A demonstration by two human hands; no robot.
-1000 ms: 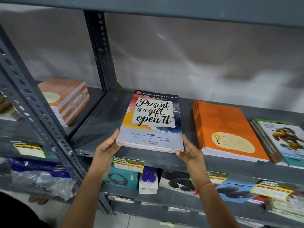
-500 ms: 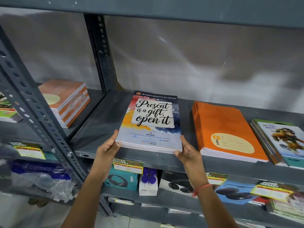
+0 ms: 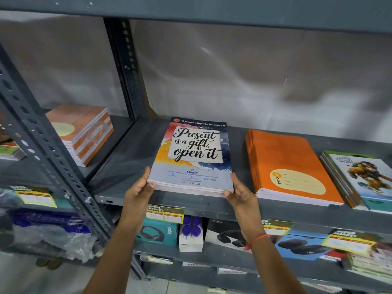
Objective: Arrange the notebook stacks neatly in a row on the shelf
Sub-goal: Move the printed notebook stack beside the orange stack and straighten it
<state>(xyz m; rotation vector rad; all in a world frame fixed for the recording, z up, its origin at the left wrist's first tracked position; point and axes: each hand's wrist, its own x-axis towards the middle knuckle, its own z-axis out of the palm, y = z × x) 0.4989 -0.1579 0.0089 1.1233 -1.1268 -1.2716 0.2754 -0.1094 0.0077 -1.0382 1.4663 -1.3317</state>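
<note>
Both hands clasp the near corners of one notebook stack (image 3: 192,158), the one whose top cover reads "Present is a gift, open it". The left hand (image 3: 139,193) pinches the near-left corner, its thumb lying on the cover's edge and the fingers curled beneath. The right hand (image 3: 240,193) closes on the near-right corner in the same way, thumb along the side edge; a red thread (image 3: 257,239) circles that wrist. The stack lies flat on the grey shelf (image 3: 127,166), its near edge at the shelf's front lip.

Three stacks show on this shelf board: the held one, an orange stack (image 3: 290,166) just to its right with a bare strip of shelf between them, and a stack with a cartoon cover (image 3: 360,179) touching or nearly touching the orange one farther right. In the bay to the left, past the perforated upright (image 3: 48,149), sits one more orange-and-white stack (image 3: 82,132), well apart. Below, the lower shelf holds three headphone boxes (image 3: 158,233) and yellow price tags (image 3: 165,213); four tags can be counted.
</note>
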